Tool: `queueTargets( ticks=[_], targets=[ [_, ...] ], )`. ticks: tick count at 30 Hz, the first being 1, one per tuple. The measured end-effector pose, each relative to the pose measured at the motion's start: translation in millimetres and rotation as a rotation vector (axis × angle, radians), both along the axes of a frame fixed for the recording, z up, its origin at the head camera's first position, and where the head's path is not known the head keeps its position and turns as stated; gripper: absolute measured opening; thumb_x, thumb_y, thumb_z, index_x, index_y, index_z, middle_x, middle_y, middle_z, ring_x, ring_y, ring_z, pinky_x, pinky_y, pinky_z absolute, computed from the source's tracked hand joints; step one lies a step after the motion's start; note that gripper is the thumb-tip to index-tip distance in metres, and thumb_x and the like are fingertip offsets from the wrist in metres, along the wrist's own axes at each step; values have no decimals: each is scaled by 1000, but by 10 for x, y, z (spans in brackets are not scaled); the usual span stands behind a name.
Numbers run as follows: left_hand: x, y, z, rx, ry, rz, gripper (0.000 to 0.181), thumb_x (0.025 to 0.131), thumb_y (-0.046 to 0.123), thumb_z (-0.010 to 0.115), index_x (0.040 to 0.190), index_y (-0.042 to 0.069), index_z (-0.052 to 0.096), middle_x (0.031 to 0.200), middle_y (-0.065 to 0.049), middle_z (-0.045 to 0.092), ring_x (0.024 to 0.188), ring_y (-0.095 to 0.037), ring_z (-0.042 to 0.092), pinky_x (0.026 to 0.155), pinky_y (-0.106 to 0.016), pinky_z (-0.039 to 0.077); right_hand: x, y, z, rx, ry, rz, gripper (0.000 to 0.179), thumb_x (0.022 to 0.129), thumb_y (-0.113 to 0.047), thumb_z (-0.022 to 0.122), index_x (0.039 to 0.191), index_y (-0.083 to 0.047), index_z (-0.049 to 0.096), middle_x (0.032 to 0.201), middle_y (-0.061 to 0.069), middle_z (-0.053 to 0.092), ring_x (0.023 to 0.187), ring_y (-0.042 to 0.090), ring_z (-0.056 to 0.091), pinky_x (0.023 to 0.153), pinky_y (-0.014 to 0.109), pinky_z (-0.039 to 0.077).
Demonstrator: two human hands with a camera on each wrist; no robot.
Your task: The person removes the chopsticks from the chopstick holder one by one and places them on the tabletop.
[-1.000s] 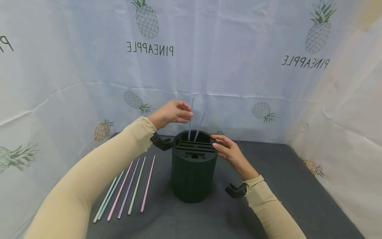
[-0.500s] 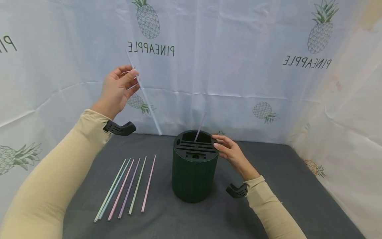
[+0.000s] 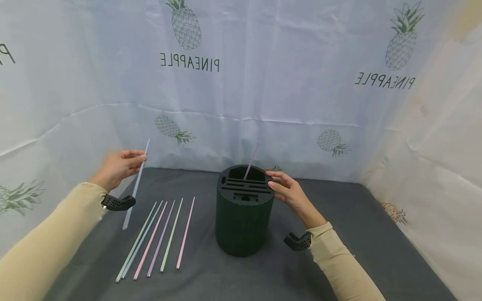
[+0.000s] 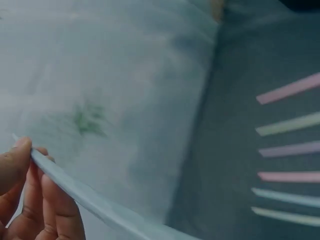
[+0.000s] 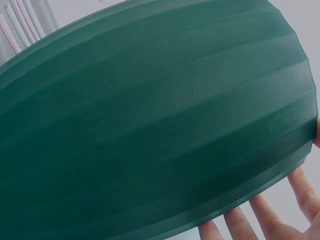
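Note:
My left hand (image 3: 117,169) pinches a pale blue chopstick (image 3: 137,184) near its upper end, left of the row on the table. In the left wrist view this chopstick (image 4: 100,202) slants down to the right from thumb and fingers. A dark green round knife block (image 3: 242,230) with a black slotted top stands in the middle. My right hand (image 3: 291,192) holds its right rim, thumb at the top edge and fingers along the side; the fingertips are partly hidden behind the block (image 5: 160,120). A pinkish-purple chopstick (image 3: 251,161) leans in the block's large rear opening.
Several pastel chopsticks lie side by side left of the block, among them a pink chopstick (image 3: 185,234) and a purple chopstick (image 3: 161,238). The dark grey tabletop (image 3: 324,267) ends at a pineapple-print cloth (image 3: 286,83) behind and at the sides.
My left hand has lifted the pale blue chopstick from the block's opening, swung it up and left, then lowered it beside the row. The right hand stays at the rim.

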State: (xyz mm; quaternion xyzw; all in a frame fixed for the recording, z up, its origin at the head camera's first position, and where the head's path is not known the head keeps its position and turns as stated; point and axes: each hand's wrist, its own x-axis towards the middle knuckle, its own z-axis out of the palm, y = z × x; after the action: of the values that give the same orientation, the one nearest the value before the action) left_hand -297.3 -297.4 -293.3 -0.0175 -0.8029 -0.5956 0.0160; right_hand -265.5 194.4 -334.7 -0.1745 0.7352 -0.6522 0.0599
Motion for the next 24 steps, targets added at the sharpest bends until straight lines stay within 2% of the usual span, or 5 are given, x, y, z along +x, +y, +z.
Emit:
queueTargets(
  ticks=[2, 5, 11, 17, 24],
  targets=[
    [23, -90, -193, -80, -50, -11, 15, 97, 28, 59, 108, 18, 60, 84, 19, 62, 77, -1, 58, 70, -17, 55, 6, -2, -1, -1, 3, 0, 49, 99, -25, 56, 143, -8, 43, 152, 14, 34, 139, 33, 34, 109, 57, 35],
    [62, -187, -452, -139, -118, -24, 26, 99, 26, 58, 117, 8, 59, 82, 17, 61, 75, -2, 59, 69, -20, 56, 8, -3, -2, -6, 3, 1, 49, 99, -25, 56, 143, -9, 43, 151, 14, 34, 139, 32, 34, 109, 57, 36],
    [129, -280, -854, -164, -217, -38, 43, 99, 21, 58, 126, -12, 51, 81, 14, 62, 73, -4, 60, 67, -23, 57, 4, 7, -12, -7, 5, 4, 48, 99, -24, 56, 143, -10, 42, 152, 13, 34, 139, 32, 33, 109, 57, 35],
    [161, -302, -1072, -169, -264, -22, 37, 97, 16, 61, 119, -14, 56, 84, 7, 65, 73, -8, 58, 65, -23, 56, -4, 5, -8, -23, -4, 6, 49, 99, -23, 56, 144, -9, 42, 153, 13, 33, 140, 33, 32, 110, 59, 33],
    [181, -298, -1229, -149, -306, 18, 19, 94, 12, 64, 103, -5, 66, 78, 6, 65, 67, -7, 56, 60, -23, 55, -7, 0, -6, -29, -20, 0, 50, 99, -23, 57, 144, -8, 42, 153, 12, 33, 140, 33, 32, 112, 60, 29]
  ],
)
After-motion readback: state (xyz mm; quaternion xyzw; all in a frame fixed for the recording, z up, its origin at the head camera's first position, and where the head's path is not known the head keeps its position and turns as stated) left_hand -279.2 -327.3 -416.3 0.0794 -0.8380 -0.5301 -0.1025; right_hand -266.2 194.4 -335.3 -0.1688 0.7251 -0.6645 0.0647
